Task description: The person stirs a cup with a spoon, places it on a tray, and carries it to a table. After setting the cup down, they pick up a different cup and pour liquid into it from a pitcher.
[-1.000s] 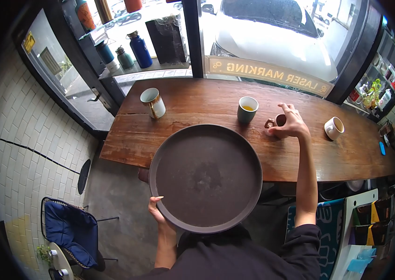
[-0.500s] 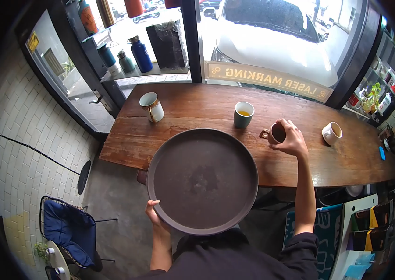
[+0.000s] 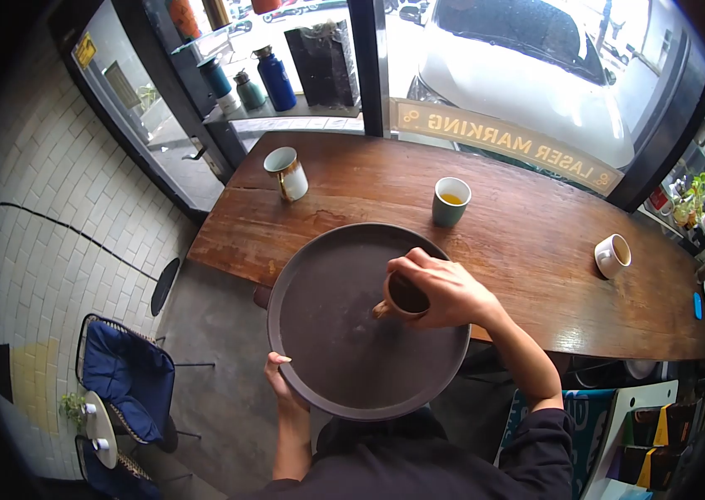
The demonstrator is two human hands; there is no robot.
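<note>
Left hand (image 3: 280, 375): grips tray (image 3: 331, 333) rim, near left.
Right hand (image 3: 444, 292): clasps mug (image 3: 396, 302); probably fragile, best held around its body.

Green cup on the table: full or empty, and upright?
Upright and not empty: the green cup stands on its base, with yellow liquid visible inside.

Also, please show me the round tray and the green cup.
Round tray (image 3: 329, 335): head view, bare part of its flat inner surface.
Green cup (image 3: 449, 214): head view, outer wall, below the rim.

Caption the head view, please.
Left hand supports a round tray; right hand holds a brown mug over it.
</note>
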